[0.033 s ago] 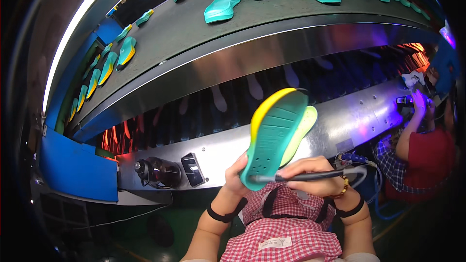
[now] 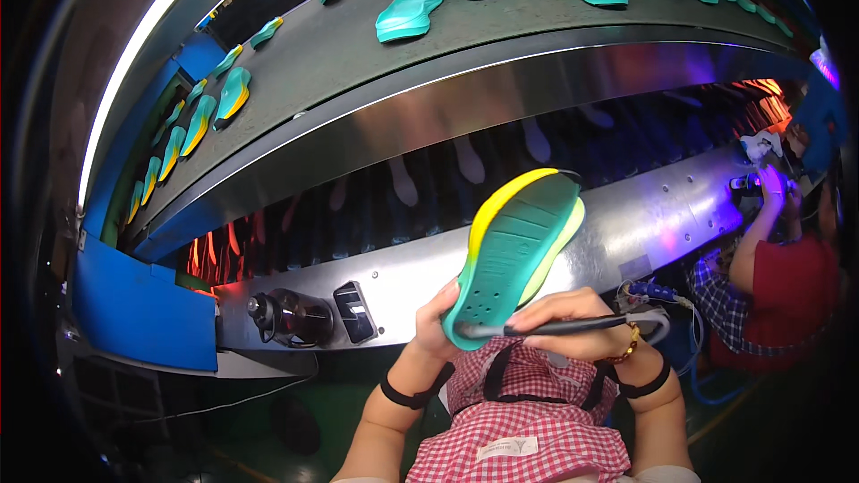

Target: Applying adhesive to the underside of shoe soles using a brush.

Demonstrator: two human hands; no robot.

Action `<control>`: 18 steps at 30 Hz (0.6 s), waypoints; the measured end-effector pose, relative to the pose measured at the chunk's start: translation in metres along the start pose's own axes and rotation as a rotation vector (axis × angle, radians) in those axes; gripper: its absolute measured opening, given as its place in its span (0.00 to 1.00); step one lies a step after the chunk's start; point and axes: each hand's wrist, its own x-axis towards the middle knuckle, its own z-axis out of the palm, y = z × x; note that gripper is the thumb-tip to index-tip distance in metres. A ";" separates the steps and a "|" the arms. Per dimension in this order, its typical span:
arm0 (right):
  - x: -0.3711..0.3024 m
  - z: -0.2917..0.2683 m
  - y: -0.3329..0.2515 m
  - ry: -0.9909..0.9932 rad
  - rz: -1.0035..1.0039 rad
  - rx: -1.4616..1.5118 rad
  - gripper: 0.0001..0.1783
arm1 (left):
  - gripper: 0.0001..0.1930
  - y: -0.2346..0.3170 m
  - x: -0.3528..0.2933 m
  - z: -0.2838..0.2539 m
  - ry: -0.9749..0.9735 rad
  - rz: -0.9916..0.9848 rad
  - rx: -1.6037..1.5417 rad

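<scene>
Over the near part of a shiny metal table (image 2: 640,201), a teal sole (image 2: 514,241) with a yellow edge is hanging tilted, its wide end pointing away from the wearer. So, the left grip (image 2: 434,322) is clamping the narrow end from the side, and the right grip (image 2: 577,322) is closing around a black pen-like tool (image 2: 573,326), its pale tip sitting over that same end (can't tell if it's actually touching). A lime sole-shaped piece (image 2: 557,246) is peeking out behind; can't tell if it's attached.

Moving outward, a dark bottle (image 2: 300,317) and a black rectangular object (image 2: 355,313) are crowding the left of the table, while bare metal is stretching off to the right, so more open room is showing over there. The near edge is running just by the grips. Beyond the table, dark hanging strips (image 2: 434,179) are filling a slot, and above it a conveyor belt (image 2: 331,54) is carrying more teal soles (image 2: 409,12). A co-worker in red (image 2: 792,291) is working at the far right.
</scene>
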 end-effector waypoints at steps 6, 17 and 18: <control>0.002 -0.023 -0.014 -0.383 -0.023 0.031 0.11 | 0.28 0.012 -0.006 -0.005 -0.077 -0.306 -0.101; 0.009 -0.046 -0.031 -0.394 -0.046 -0.154 0.12 | 0.29 0.033 -0.006 0.010 -0.063 -0.550 0.196; 0.007 -0.046 -0.026 -0.393 -0.045 -0.156 0.12 | 0.29 0.037 -0.006 0.010 -0.065 -0.550 0.196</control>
